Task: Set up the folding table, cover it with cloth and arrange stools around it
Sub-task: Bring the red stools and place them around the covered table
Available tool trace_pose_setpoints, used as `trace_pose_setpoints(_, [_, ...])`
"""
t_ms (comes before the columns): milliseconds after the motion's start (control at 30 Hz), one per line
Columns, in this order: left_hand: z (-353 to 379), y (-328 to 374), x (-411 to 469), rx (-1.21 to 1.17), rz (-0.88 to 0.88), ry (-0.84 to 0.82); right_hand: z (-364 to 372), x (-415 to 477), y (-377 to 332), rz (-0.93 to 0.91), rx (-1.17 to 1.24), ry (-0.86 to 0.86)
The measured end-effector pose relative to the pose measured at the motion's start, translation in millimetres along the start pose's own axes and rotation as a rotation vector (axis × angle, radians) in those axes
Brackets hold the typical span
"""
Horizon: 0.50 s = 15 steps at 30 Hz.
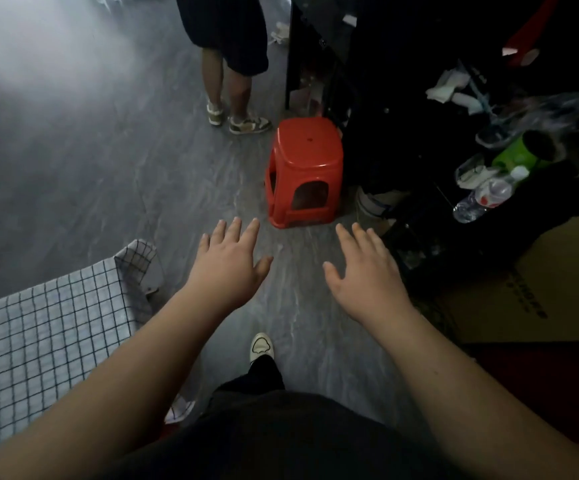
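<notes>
Empty and spread flat, the left hand (227, 261) and right hand (364, 271) reach forward, palms down, gripping nothing. Just beyond the fingertips and apart from them, a red stool (303, 168) stands upright on the grey streaked floor (108, 168), close beside a dark cabinet (367, 81). At lower left the checked cloth (56, 323) lies spread flat, one corner hanging. Past the stool stand a person's legs (229, 88). Right: a bottle (482, 199) and a box (541, 278).

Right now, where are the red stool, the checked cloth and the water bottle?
red stool (307, 142), head view, on the seat top.
checked cloth (49, 327), head view, on its flat top part.
water bottle (485, 198), head view, on the middle of its body.
</notes>
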<state>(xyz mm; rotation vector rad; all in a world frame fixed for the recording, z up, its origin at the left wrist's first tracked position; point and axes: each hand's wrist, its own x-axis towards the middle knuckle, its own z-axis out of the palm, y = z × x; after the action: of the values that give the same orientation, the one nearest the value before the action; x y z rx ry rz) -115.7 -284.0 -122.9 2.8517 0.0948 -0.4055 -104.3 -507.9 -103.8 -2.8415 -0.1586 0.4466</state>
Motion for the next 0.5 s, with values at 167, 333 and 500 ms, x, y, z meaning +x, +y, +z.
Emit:
trace_pose_setpoints(167, [-35,5,93,-0.034,0.013,-0.005,-30,85,0,0.040,0.040,-0.021])
trace_pose_setpoints(333, [-48,16,190,-0.038,-0.009,-0.038,-48,182,25,0.060,0.051,-0.041])
trace_pose_setpoints(500, [-51,45,296,-0.039,-0.041,-0.029,-60,295,61,0.031,0.057,-0.059])
